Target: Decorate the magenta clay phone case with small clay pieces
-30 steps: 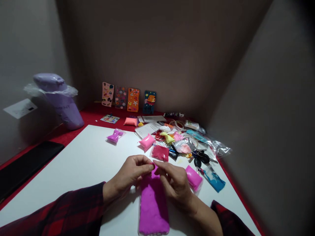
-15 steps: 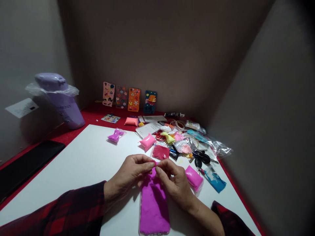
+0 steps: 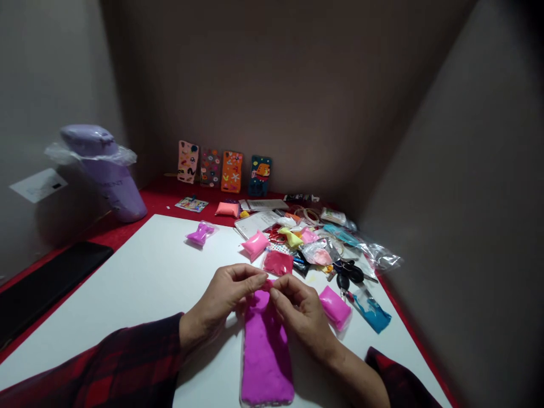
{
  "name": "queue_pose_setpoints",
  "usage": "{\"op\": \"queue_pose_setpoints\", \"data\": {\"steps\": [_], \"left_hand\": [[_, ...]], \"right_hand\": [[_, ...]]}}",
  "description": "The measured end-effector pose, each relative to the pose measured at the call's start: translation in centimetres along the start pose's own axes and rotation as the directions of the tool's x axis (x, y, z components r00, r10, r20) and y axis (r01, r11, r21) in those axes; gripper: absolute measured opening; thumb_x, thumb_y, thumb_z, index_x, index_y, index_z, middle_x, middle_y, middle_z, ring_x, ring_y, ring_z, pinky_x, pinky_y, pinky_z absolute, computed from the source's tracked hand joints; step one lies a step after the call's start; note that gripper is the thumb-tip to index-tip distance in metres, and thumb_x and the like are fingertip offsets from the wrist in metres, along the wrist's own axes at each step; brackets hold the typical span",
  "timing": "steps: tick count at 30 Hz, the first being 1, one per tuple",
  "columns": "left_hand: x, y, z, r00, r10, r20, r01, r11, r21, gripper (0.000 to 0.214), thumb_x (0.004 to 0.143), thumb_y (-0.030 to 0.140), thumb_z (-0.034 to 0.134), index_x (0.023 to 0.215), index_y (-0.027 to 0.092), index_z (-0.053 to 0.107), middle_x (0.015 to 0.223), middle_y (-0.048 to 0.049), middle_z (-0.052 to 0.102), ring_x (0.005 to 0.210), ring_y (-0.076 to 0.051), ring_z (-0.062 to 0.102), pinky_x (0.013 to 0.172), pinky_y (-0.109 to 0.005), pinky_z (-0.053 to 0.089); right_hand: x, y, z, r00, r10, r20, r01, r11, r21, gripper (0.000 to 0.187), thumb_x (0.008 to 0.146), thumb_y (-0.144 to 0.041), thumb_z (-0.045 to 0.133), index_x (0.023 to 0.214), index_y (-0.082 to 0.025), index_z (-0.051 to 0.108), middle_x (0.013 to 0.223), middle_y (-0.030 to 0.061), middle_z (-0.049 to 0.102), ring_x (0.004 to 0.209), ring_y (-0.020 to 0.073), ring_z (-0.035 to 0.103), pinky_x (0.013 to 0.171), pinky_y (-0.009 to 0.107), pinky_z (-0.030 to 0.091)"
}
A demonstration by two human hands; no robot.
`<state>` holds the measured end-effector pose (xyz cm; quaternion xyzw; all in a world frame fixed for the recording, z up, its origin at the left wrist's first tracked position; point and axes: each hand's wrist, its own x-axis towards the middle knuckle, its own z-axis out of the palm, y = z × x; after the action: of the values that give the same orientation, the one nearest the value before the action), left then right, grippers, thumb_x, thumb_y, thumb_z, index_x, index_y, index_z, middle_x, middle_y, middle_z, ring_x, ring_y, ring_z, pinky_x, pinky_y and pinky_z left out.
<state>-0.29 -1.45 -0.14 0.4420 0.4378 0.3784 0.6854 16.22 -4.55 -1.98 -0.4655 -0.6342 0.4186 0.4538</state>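
Right between the two sets of fingertips sits a dark pink clay piece (image 3: 267, 285), small and mostly covered by the fingers that pinch it. The left hand (image 3: 221, 294) has thumb and forefinger closed on its left end; the right hand (image 3: 304, 311) pinches at its right end, the other fingers curled in. Directly beneath, a clear-rimmed phone case (image 3: 267, 362) coated in purple clay runs from the near edge of the white board (image 3: 153, 283) up to the hands, which hide part of its far end; whether they touch it I cannot tell.

Just beyond the right hand lies a bright pink clay packet (image 3: 335, 307), with a blue clay packet (image 3: 374, 314) next along, towards the board's right edge. Ahead of the fingertips is a red clay packet (image 3: 277, 263), then a light pink packet (image 3: 255, 245), both beside a heap of plastic bags and craft supplies at the far right corner. A magenta packet (image 3: 200, 234) lies alone near the far left corner. Past the far edge, on red cloth (image 3: 159, 192), four decorated phone cases (image 3: 232, 171) stand in a row; a purple bottle (image 3: 117, 190) leans to their left.
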Motion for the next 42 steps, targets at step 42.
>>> {"op": "queue_pose_setpoints", "data": {"steps": [42], "left_hand": [[-0.29,-0.22,0.27,0.997,-0.027,0.067,0.028,0.999,-0.023,0.026,0.076,0.037,0.068,0.075,0.013,0.057,0.055,0.0038,0.049,0.043,-0.005,0.039,0.042,-0.019,0.028]], "right_hand": [[0.35,0.36,-0.05,0.996,0.086,0.017,-0.088,0.978,0.191,0.023,0.088,-0.033,0.057,0.075,-0.016,0.054,0.064,-0.0024,0.051,0.056,0.0085,0.044,0.051,0.020,0.035]]}}
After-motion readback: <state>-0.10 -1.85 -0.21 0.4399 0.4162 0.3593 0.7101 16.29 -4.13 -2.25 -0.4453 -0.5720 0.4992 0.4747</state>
